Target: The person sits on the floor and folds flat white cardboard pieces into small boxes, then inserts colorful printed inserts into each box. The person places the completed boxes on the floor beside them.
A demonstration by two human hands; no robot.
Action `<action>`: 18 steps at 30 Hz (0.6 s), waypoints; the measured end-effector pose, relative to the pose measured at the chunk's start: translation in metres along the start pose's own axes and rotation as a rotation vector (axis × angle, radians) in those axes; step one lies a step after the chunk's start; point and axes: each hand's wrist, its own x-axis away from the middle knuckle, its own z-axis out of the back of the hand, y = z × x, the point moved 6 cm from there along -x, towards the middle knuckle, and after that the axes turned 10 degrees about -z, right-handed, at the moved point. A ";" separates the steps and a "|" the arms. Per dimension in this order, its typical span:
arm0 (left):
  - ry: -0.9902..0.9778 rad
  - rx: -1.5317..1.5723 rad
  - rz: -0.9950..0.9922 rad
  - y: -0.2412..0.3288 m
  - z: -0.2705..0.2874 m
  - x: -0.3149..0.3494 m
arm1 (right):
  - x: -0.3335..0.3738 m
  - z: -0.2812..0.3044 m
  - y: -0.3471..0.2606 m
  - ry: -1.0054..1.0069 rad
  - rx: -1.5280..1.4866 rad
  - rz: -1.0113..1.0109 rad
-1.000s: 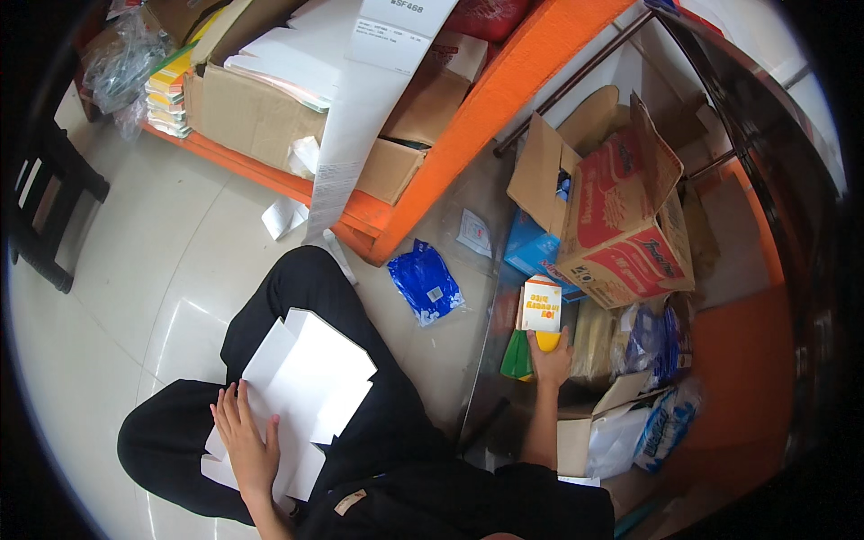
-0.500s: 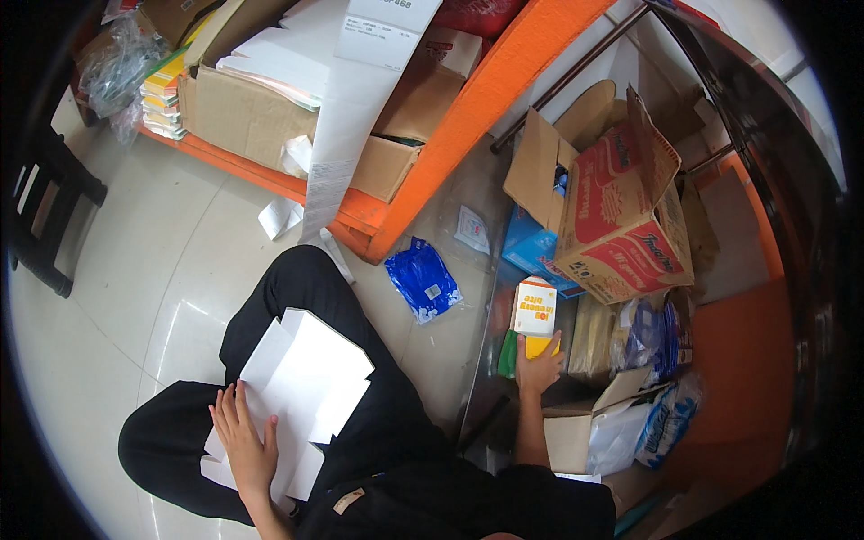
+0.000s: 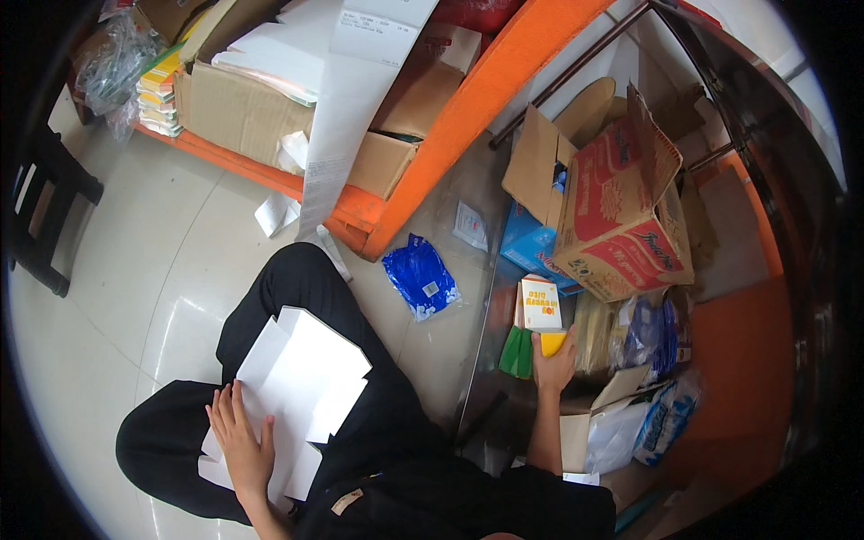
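Flat white cardboard box blanks (image 3: 310, 378) with cut flaps rest across my lap. My left hand (image 3: 241, 441) lies on their left side, fingers stretched out and thumb apart. Over at the right, my right hand (image 3: 554, 364) grips the yellow end of a small white and yellow carton (image 3: 540, 306) with orange lettering. Its fingers are partly hidden behind the carton. A green packet (image 3: 516, 351) sits just left of that hand, on a dark low surface.
An open brown and red carton (image 3: 621, 207) stands beyond my right hand, with a blue box (image 3: 531, 243) beside it. A blue plastic wrapper (image 3: 421, 277) lies on the floor. Orange shelving (image 3: 450, 135) crosses the far side. A long paper strip (image 3: 346, 117) hangs in front of it.
My right hand has shifted slightly right, and the carton has tilted and moved with it. More of the green packet shows. My left hand stays on the white blanks.
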 end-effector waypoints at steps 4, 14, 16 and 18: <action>-0.019 0.019 0.015 0.001 0.003 -0.002 | 0.010 -0.024 0.031 0.068 -0.154 0.012; -0.022 -0.018 0.007 -0.001 -0.001 0.000 | -0.004 -0.078 0.098 -0.448 -0.879 -0.298; -0.022 -0.013 0.023 -0.002 -0.002 0.001 | -0.005 -0.085 0.101 -0.493 -0.929 -0.347; -0.023 -0.013 0.025 -0.002 -0.002 0.001 | -0.005 -0.087 0.101 -0.514 -0.968 -0.372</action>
